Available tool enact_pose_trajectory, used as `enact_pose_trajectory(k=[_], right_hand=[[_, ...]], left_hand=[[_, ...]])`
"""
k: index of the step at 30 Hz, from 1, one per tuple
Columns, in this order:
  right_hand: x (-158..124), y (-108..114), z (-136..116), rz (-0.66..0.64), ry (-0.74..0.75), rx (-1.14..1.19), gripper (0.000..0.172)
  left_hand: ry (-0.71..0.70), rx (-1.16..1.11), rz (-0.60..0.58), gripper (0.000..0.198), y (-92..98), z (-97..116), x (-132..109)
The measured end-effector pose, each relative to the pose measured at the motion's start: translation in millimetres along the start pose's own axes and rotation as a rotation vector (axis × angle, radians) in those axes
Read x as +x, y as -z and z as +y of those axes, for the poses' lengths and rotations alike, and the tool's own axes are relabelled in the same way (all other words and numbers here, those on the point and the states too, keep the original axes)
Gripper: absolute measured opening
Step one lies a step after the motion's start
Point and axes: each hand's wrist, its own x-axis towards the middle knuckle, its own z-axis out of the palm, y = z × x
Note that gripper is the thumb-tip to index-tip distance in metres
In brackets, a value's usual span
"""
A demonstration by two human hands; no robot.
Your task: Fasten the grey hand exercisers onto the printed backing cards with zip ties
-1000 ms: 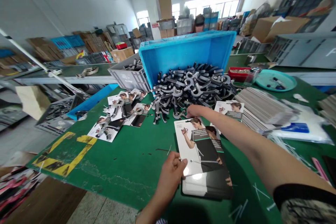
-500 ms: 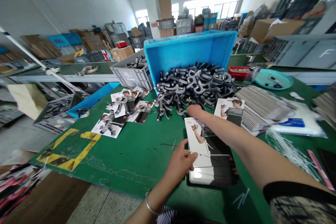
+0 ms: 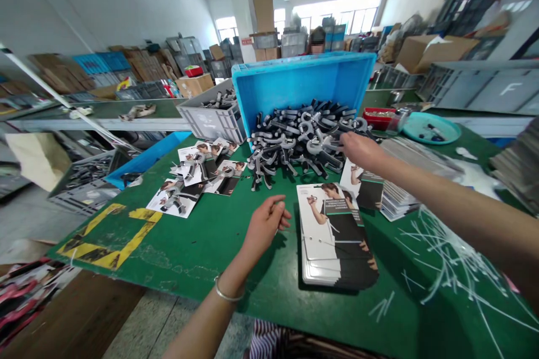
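My right hand (image 3: 360,148) reaches into the right side of a heap of grey-and-black hand grip strengtheners (image 3: 290,140), its fingers closed on one at the heap's edge; the fingertips are partly hidden. My left hand (image 3: 265,221) hovers above the green table, fingers loosely bent and somewhat apart, with nothing visible in it. To its right lies a stack of printed cards (image 3: 320,224), a white tie showing through holes in the top one. Another printed card (image 3: 364,185) lies behind that stack, below my right forearm.
A blue crate (image 3: 303,76) lies tipped behind the heap. Cards with grip strengtheners (image 3: 179,196) lie at left, near yellow-black floor tape (image 3: 113,235). At right are loose white ties (image 3: 455,252), bundled cards (image 3: 398,199), a turquoise tray (image 3: 452,133) and a red box (image 3: 379,118).
My left hand has let go of the card stack and moved up and left. My right hand has shifted right and farther back along the heap, uncovering the top card.
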Motion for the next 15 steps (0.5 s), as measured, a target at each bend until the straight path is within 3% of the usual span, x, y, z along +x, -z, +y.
enact_pose_trajectory(k=[2,5,7,9,11,15], right_hand=[[-33,6,-6,-0.001,-0.03,0.141,0.024],[-89,-6,-36,-0.043,-0.041,0.425,0.036],[-122,-20,-60,-0.153,-0.142,1.022,0.03],[-145,-31,-76,-0.253,-0.229,1.352,0.028],[-158,-37,-80,-0.314,-0.311,1.46,0.027],[-169,-34,-71,-0.402,-0.347,1.442,0.033]], left_hand=[[-0.124,-0.007,-0.007,0.04,-8.1,13,14],[-0.283,-0.002,-0.056,0.049,-35.1,35,27],[-0.296,0.008,-0.071,0.05,-52.3,47,27],[-0.27,0.034,-0.05,0.042,-62.4,54,22],[-0.236,0.028,-0.057,0.037,-65.2,55,18],[-0.139,-0.068,-0.229,0.046,-63.9,49,18]])
